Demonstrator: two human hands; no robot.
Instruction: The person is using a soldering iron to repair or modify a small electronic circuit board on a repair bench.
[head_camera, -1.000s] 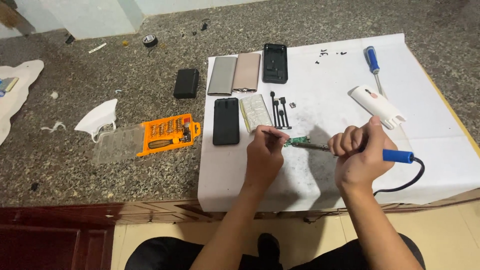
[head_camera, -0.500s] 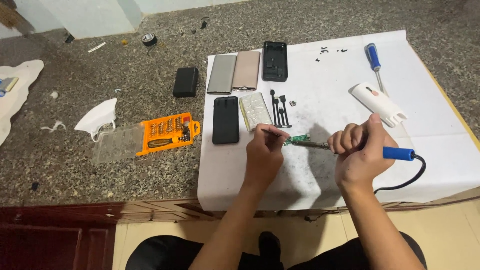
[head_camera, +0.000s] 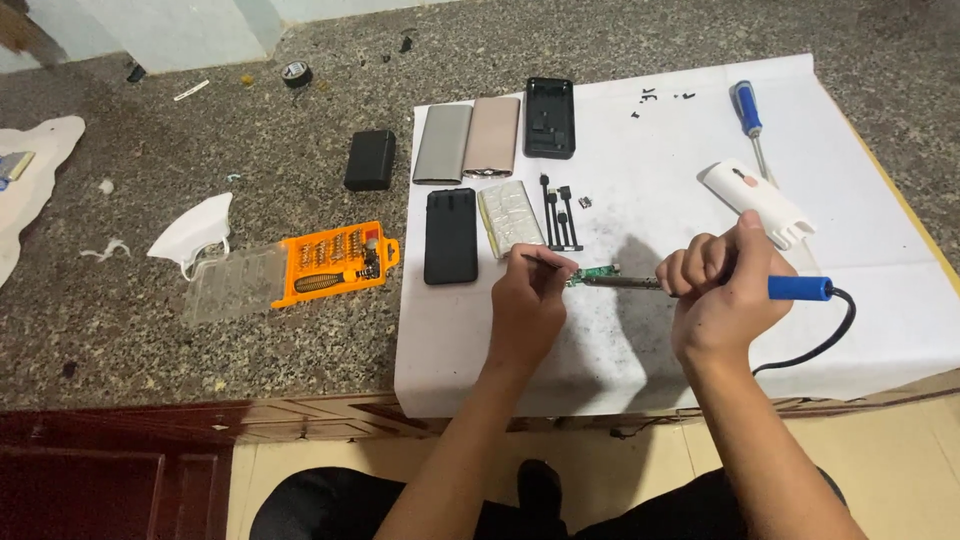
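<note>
My right hand (head_camera: 722, 298) grips a soldering iron with a blue handle (head_camera: 800, 288); its metal tip touches a small green circuit board (head_camera: 592, 273) lying on the white paper sheet (head_camera: 640, 180). My left hand (head_camera: 530, 300) pinches thin black tweezers (head_camera: 535, 259) and rests just left of the board, the tweezers pointing at it. The iron's black cord (head_camera: 825, 340) loops off to the right.
On the sheet lie a black power bank (head_camera: 451, 236), a silver case (head_camera: 442, 143), a rose case (head_camera: 492, 136), a black shell (head_camera: 550, 117), a pale battery cell (head_camera: 510, 218), a white casing (head_camera: 757, 203) and a blue screwdriver (head_camera: 747, 112). An orange bit set (head_camera: 335, 262) sits on the granite counter.
None of the things has moved; both hands hold the same pose over the board.
</note>
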